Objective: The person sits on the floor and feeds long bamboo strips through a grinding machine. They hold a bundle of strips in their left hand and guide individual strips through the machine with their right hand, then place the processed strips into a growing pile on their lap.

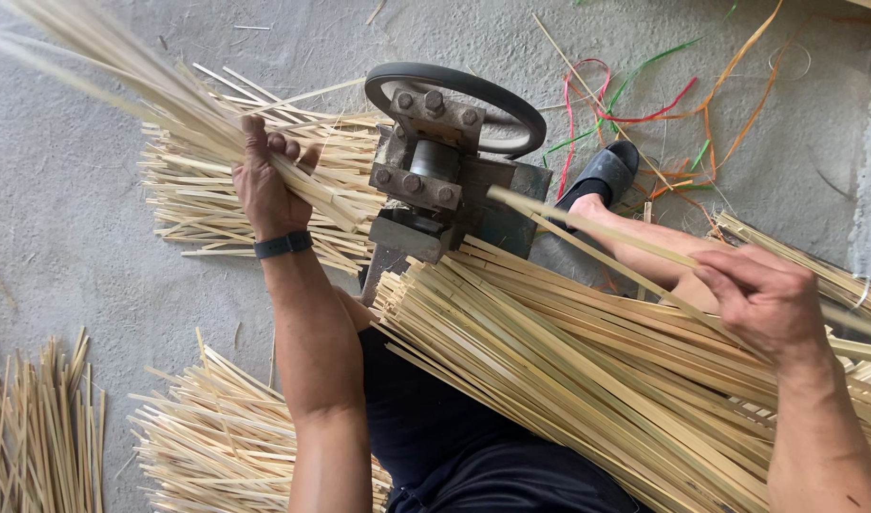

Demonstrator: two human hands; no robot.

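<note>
The left hand (265, 185) was closed around a bunch of split bamboo strips (160, 90) slanting up to the left, just beside the splitting machine (435, 180) with its black wheel. The right hand (763, 299) pinched a single bamboo strip (587, 228) whose end reached the machine, above the bamboo bundle (568, 380) across the lap.

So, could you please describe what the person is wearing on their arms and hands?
Both forearms are bare, with no sleeves showing, and neither the left hand nor the right hand wears a glove. The left wrist carries a slim dark wristband. No rings or other markings are visible.
</note>
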